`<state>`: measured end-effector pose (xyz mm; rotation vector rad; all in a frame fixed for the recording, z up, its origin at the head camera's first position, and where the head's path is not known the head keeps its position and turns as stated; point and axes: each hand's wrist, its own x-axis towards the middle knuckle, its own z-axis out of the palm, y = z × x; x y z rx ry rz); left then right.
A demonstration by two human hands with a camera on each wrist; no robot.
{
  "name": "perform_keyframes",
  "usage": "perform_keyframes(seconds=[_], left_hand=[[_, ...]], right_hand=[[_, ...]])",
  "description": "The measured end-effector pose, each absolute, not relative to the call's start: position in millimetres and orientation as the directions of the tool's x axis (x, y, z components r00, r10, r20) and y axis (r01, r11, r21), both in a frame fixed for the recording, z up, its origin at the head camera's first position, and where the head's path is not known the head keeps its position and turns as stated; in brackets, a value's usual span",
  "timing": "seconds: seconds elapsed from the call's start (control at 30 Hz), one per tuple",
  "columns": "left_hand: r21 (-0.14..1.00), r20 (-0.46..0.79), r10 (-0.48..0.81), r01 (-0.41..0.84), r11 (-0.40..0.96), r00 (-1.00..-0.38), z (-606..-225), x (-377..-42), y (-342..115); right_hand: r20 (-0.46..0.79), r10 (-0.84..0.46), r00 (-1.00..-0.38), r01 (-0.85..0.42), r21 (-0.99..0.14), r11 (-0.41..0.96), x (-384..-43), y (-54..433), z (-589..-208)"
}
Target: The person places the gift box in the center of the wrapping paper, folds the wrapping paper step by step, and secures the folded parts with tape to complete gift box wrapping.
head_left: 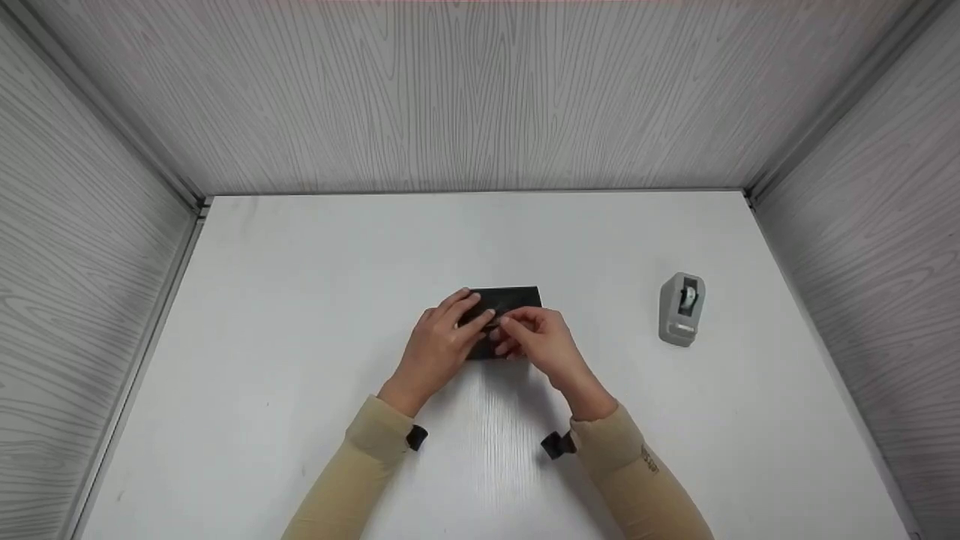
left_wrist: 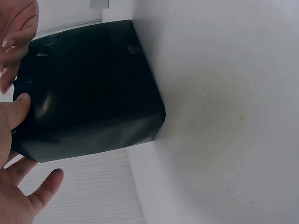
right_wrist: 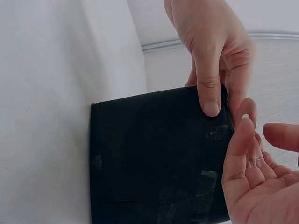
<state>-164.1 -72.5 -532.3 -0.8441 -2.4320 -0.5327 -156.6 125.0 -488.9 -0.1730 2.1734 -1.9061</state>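
A box wrapped in black paper [head_left: 517, 298] stands on the white table, its top and one side showing. My left hand [head_left: 441, 341] grips it from the left, fingers spread over the top and thumb [right_wrist: 209, 100] against the near side. At the upper right edge, my right hand [head_left: 544, 341] bends its fingers, thumb and forefinger close together near the left fingertips. I cannot tell whether those fingers pinch something. Shiny strips of clear tape [right_wrist: 208, 179] lie on the near side of the black wrapping.
A grey tape dispenser [head_left: 681, 309] with a roll in it stands on the right part of the white table [head_left: 300, 262]. Pale wood-grain panels [head_left: 480, 97] wall the table at the back and on both sides.
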Motion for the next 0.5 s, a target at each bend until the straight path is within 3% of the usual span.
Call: perform_keyframes(seconds=[0.5], left_hand=[[0.194, 0.568, 0.461, 0.655, 0.73, -0.682, -530, -163, -73]], right_hand=[[-0.154, -0.133, -0.979, 0.143, -0.986, 0.09, -146, 121, -495]])
